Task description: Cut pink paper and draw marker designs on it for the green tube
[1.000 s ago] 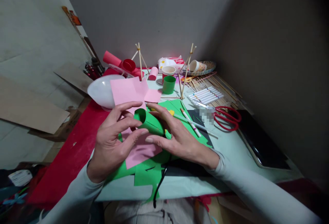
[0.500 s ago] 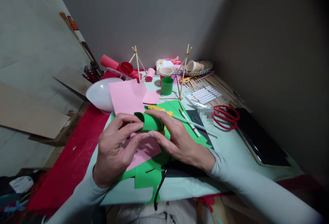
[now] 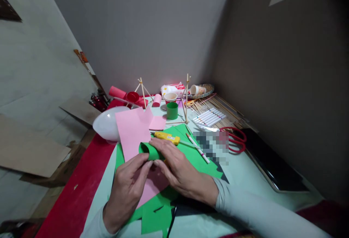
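Note:
A strip of green paper curled into a tube (image 3: 152,151) is held between both hands above the table. My left hand (image 3: 127,187) pinches its near left edge between thumb and fingers. My right hand (image 3: 181,169) wraps over the tube's right side, fingers on top and thumb beneath. Below the hands lie pink paper (image 3: 155,185) and green paper sheets (image 3: 155,219). Just beyond my right fingers rests a yellow glue gun (image 3: 166,137). A white marker (image 3: 199,150) lies to its right.
Red-handled scissors (image 3: 236,139) and a black tablet-like slab (image 3: 272,161) lie at right. Behind stand a green paper cylinder (image 3: 172,111), a paper cup (image 3: 170,98) and two stick frames (image 3: 187,99). A white balloon-like object (image 3: 107,123) sits left. Several markers (image 3: 209,116) lie beside wooden sticks (image 3: 231,108).
The view has tilted upward, so the table sits lower in the picture. My right hand covers more of the green tube, and its visible part is shorter.

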A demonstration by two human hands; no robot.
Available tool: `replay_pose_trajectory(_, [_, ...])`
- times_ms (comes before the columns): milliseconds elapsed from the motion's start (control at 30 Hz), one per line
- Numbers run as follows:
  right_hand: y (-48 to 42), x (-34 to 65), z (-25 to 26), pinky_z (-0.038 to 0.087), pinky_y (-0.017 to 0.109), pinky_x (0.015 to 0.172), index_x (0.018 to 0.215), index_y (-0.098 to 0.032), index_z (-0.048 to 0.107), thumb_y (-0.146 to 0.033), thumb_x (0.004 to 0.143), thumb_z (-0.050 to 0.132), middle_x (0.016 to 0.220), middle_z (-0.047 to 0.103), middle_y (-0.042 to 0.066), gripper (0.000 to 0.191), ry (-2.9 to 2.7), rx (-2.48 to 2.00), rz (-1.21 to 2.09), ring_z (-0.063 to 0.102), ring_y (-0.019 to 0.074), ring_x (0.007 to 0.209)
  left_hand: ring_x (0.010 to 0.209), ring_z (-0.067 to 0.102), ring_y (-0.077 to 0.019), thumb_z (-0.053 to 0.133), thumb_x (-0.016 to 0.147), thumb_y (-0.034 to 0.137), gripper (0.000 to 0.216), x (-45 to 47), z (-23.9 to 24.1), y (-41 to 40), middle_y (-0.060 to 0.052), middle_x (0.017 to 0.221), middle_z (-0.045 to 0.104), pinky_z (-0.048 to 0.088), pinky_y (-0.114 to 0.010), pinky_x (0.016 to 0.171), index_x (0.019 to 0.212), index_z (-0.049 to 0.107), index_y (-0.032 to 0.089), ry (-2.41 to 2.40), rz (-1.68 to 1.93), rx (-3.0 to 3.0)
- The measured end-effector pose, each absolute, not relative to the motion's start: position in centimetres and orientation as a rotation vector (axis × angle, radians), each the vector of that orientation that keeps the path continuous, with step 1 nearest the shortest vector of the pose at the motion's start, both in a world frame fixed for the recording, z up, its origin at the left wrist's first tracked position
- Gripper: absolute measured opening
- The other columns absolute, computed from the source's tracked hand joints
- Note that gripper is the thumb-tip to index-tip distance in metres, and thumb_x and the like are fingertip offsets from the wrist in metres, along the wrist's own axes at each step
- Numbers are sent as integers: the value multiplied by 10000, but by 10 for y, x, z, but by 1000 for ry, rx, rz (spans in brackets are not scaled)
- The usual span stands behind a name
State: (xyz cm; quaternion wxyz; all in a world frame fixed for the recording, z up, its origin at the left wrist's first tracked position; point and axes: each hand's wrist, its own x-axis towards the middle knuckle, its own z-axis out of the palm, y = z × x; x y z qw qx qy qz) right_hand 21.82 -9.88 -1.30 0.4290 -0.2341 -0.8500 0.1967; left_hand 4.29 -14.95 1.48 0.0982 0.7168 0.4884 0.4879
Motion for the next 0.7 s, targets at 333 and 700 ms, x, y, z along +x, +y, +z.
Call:
replay_pose_trajectory(333, [-103,224,-7,405,499,1236,1559,-122,365,-189,986,521,1547,531,197,598,-2131,-580,492,458,271,1484,754,757,-194,561,921,127,150,41,21,-143,-51,817,770,597,-256,696,929,686,210,1457,1395,2402])
replay_pose_trajectory(700, [-95,226,-9,473,574,1153,1529,-141,396,-185,978,536,1471,583,214,570,-2031,-577,382,521,315,1404,671,724,-187,513,942,150,191,57,36,-117,-57,776,754,562,-265,650,855,678,194,1525,1261,2516])
